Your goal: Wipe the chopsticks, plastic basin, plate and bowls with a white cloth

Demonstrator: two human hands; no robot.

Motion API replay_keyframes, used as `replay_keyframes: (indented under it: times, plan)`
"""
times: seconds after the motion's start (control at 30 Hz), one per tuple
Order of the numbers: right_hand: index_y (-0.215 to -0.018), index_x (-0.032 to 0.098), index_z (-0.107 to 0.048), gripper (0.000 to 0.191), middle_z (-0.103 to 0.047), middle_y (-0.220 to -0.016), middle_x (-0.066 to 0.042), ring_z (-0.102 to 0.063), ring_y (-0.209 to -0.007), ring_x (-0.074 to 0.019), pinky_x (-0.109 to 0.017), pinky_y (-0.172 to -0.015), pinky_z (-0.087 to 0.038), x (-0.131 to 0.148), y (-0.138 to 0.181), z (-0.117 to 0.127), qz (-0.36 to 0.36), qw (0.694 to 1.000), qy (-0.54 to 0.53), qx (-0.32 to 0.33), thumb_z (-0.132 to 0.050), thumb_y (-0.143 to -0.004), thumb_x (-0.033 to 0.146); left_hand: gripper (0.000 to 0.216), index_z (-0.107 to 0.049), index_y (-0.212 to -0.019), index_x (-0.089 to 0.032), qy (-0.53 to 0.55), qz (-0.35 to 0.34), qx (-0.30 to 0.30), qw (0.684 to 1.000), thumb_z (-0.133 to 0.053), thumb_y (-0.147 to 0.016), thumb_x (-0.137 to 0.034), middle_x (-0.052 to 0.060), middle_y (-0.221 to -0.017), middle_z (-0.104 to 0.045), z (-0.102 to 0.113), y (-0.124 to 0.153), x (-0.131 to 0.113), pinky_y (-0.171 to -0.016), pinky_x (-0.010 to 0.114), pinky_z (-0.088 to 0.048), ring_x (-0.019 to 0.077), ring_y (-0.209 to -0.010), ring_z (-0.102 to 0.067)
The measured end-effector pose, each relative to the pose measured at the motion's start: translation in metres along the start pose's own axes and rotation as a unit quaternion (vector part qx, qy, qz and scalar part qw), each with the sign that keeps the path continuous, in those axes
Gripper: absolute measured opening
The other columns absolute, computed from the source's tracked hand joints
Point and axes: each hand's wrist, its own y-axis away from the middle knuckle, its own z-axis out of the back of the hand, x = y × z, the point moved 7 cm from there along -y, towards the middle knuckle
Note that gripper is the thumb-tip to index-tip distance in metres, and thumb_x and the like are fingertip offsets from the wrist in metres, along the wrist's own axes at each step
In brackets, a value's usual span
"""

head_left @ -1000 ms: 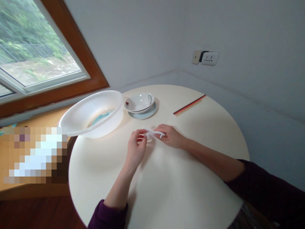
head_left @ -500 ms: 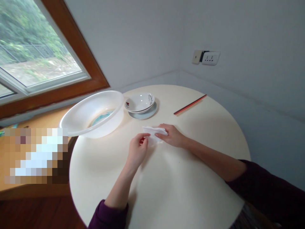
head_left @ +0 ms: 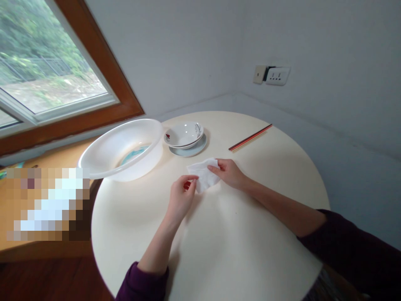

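A thin white paper tissue [head_left: 205, 175] is stretched out flat between my hands, a little above the round table. My left hand [head_left: 181, 196] pinches its left corner between thumb and fingertips. Something small and red [head_left: 187, 185] shows inside the curl of those fingers; its kind is mostly hidden. On the other side, my right hand [head_left: 231, 173] grips the tissue's right edge, the thumb lying on top and the fingers behind it.
On the white round table [head_left: 250, 251], a patterned bowl [head_left: 184, 134] rests on a pale plate [head_left: 194, 149]. Chopsticks [head_left: 250, 138] lie at the back right. A big translucent basin [head_left: 125, 150] stands at the left, overhanging the edge. Wall sockets [head_left: 277, 76] are behind.
The tissue has spread wider and flatter between my hands. My right hand has shifted slightly up and to the right, while the left has stayed in place.
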Motion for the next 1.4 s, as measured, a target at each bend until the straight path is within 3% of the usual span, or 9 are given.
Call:
replay_keyframes:
  times: [0.43, 1.0, 1.2, 1.4]
  plan:
    - [-0.069, 0.015, -0.058, 0.038, -0.055, -0.060, 0.001, -0.047, -0.053, -0.0112, -0.024, -0.049, -0.037, -0.007, -0.003, 0.003, -0.018, 1.000, -0.008, -0.007, -0.059, -0.067, 0.053, 0.014, -0.066, -0.074, -0.016, -0.019, 0.001, 0.005, 1.000, -0.059, -0.063, -0.019, -0.005, -0.051, -0.052, 0.000, 0.002, -0.007, -0.054, 0.022, -0.039, 0.0094, -0.050, -0.047]
    - [-0.066, 0.015, -0.056, 0.041, -0.049, -0.053, 0.003, -0.044, -0.050, -0.0104, -0.022, -0.046, -0.034, -0.001, -0.003, 0.012, -0.022, 0.999, 0.015, -0.041, -0.060, -0.065, 0.056, 0.026, -0.066, -0.086, -0.014, 0.006, -0.003, 0.031, 1.000, -0.060, -0.066, -0.030, -0.003, -0.060, -0.054, -0.003, 0.004, -0.006, -0.050, 0.021, -0.036, 0.0067, -0.048, -0.042]
    - [-0.068, 0.014, -0.058, 0.040, -0.056, -0.057, 0.001, -0.049, -0.051, -0.0112, -0.022, -0.047, -0.036, 0.007, -0.003, 0.026, -0.054, 0.998, -0.005, -0.038, -0.062, -0.063, 0.054, 0.028, -0.065, -0.091, -0.015, 0.010, 0.006, 0.030, 0.999, -0.057, -0.069, -0.030, -0.001, -0.061, -0.060, -0.003, 0.003, -0.003, -0.054, 0.022, -0.038, 0.0109, -0.055, -0.052]
    - [-0.071, 0.014, -0.061, 0.035, -0.059, -0.057, 0.000, -0.051, -0.049, -0.0114, -0.021, -0.045, -0.036, 0.016, -0.001, 0.060, -0.079, 0.996, 0.020, -0.038, -0.061, -0.067, 0.048, 0.025, -0.064, -0.089, -0.016, 0.003, 0.016, 0.023, 1.000, -0.056, -0.070, -0.030, 0.001, -0.063, -0.063, -0.001, 0.004, -0.002, -0.057, 0.024, -0.041, 0.0133, -0.059, -0.058]
